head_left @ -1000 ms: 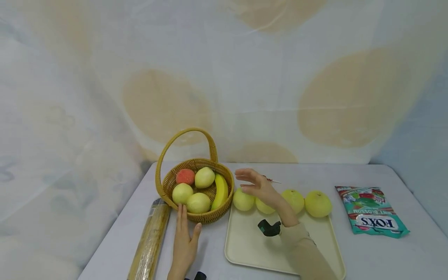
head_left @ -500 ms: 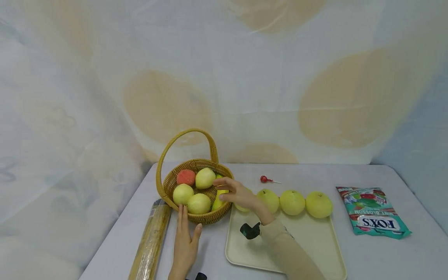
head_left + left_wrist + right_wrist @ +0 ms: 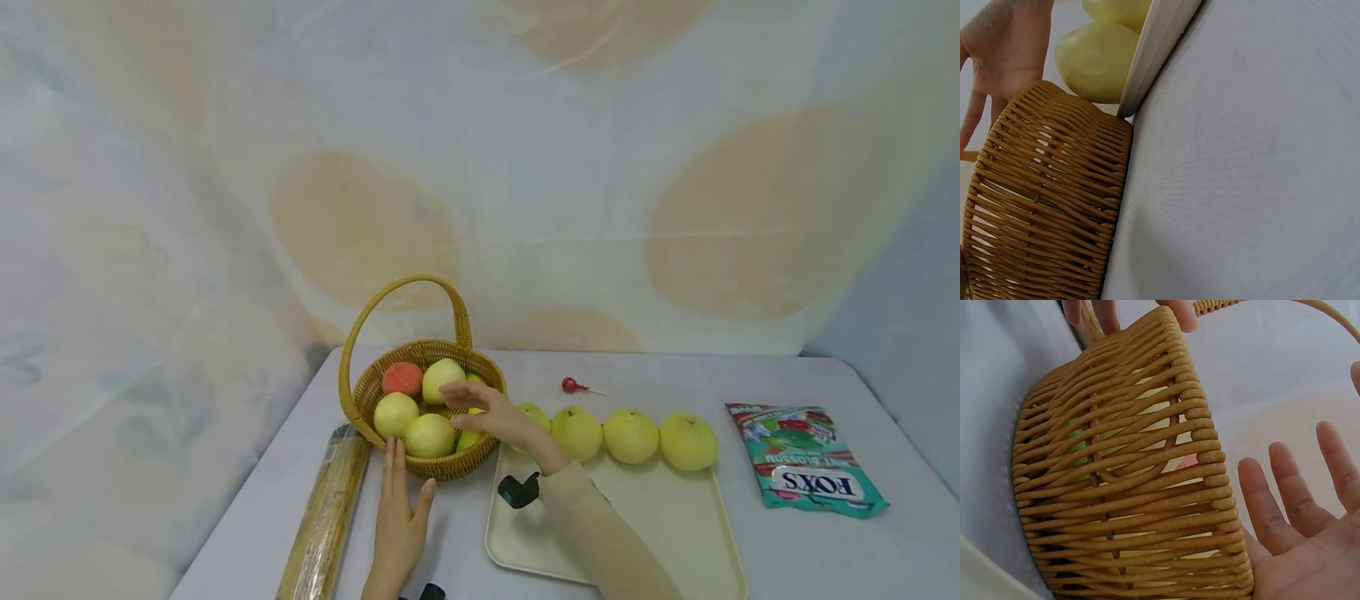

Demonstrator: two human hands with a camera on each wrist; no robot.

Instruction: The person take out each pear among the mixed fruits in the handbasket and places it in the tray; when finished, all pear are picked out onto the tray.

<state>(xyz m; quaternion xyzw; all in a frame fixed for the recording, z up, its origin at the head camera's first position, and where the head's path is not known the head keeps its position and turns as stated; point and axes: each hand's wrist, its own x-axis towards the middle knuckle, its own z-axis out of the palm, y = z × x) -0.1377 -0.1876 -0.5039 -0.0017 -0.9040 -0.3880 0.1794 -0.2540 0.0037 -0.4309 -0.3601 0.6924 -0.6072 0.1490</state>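
Note:
A wicker basket (image 3: 459, 467) with a tall handle holds a red round fruit (image 3: 402, 379), several pale yellow-green fruits (image 3: 430, 437) and a banana (image 3: 468, 440). My left hand (image 3: 401, 518) rests its straight fingertips against the basket's front rim, thumb spread away. Over the basket's right side reaches my right hand (image 3: 498, 417), fingers apart and nothing between them, partly covering the banana. In the right wrist view the right palm (image 3: 1316, 550) shows just beyond the woven rim. The left wrist view has the basket wall (image 3: 1047, 200) close up, with the right hand (image 3: 1010, 56) behind it.
A cream tray (image 3: 667, 525) to the right carries a row of yellow-green round fruits (image 3: 632, 437). Behind it lies a red lollipop (image 3: 571, 385). A FOX'S candy bag (image 3: 810, 462) lies far right. A long plastic-wrapped bundle (image 3: 322, 517) lies left of the basket.
My right hand has moved left from above the tray fruits to over the basket's right side, uncovering the lollipop. The left hand has stayed at the front rim.

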